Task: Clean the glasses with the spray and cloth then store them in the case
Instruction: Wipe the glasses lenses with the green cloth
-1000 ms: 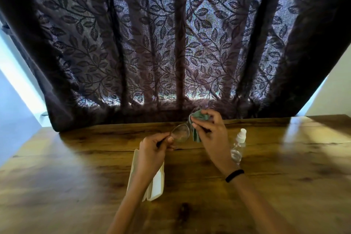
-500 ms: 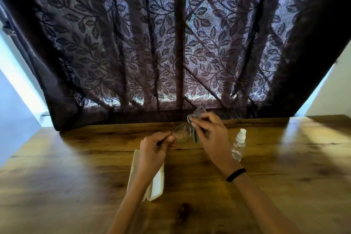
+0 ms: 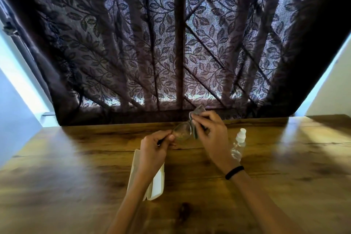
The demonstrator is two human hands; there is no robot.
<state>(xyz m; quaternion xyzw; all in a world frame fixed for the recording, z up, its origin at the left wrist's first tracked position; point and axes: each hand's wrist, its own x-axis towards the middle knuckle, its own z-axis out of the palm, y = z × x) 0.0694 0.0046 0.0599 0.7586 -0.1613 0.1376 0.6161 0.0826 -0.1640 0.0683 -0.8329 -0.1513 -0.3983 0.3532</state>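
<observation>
I hold the glasses (image 3: 182, 132) above the wooden table (image 3: 284, 167), one round lens showing between my hands. My left hand (image 3: 152, 150) pinches the frame at its left end. My right hand (image 3: 212, 135) presses a grey-green cloth (image 3: 197, 116) around the other lens, which is hidden by cloth and fingers. A small clear spray bottle (image 3: 239, 144) with a white cap stands upright just right of my right wrist. The white case (image 3: 157, 182) lies open on the table under my left forearm, partly covered by it.
A dark leaf-patterned curtain (image 3: 171, 43) hangs right behind the table's far edge. White walls show at both sides. A black band circles my right wrist.
The cloth has bunched up tighter in my right hand and slid along the lens; both hands stay in nearly the same place. The head camera tilted up slightly.
</observation>
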